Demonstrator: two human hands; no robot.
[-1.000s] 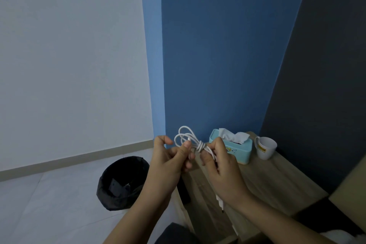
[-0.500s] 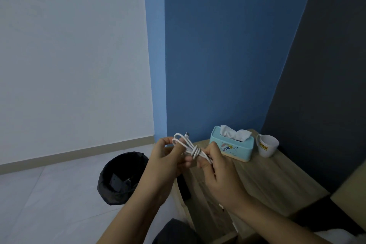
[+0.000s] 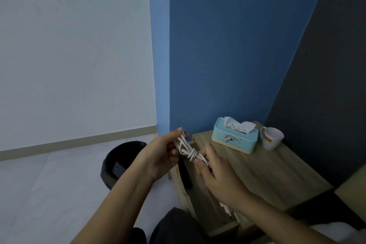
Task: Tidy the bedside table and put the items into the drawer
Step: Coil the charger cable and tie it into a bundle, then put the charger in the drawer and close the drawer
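Observation:
A coiled white cable (image 3: 188,149), wound round its own middle, hangs in the air between both hands, above the left edge of the wooden bedside table (image 3: 263,176). My left hand (image 3: 160,156) pinches the loops at the cable's left end. My right hand (image 3: 215,172) grips the right end, which is hidden in the fingers. Below the hands the table's drawer (image 3: 200,200) stands pulled out, with something white partly seen inside. A light blue tissue box (image 3: 234,135) and a white mug (image 3: 271,137) stand at the back of the tabletop.
A black waste bin (image 3: 118,162) stands on the pale tiled floor left of the table. Blue wall rises behind the table, dark wall to the right. A bed edge (image 3: 350,186) shows at the lower right.
Both hands have come down a little with the cable. The loops at the left end are pulled flatter and tighter under my left fingers.

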